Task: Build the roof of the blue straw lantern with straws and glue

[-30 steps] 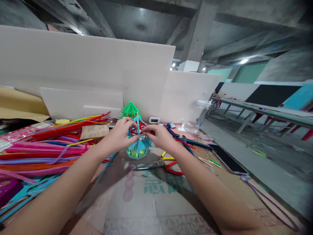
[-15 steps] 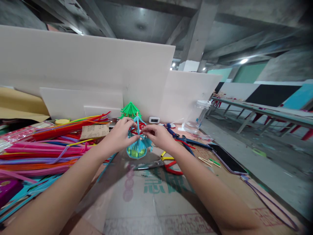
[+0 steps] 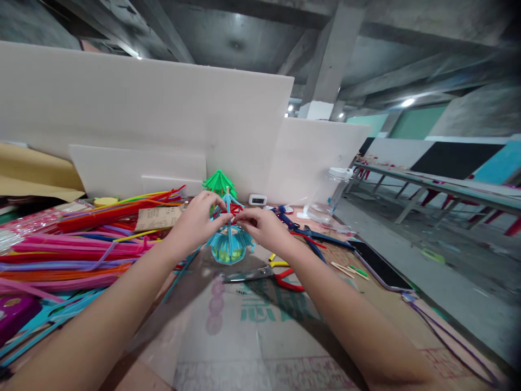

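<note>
Hands meet over a small blue pipe-cleaner pavilion standing near the middle of the worktop. Left hand fingers pinched on blue strands at the model's top, by its upright center stick. Right hand fingers pinched on the same spot from the other side. Red-and-yellow scissors lie just beside the model, toward the near edge. Green pavilion stands behind it at the far edge. Loose pipe cleaners heaped along the left edge. Phone at the right edge.
</note>
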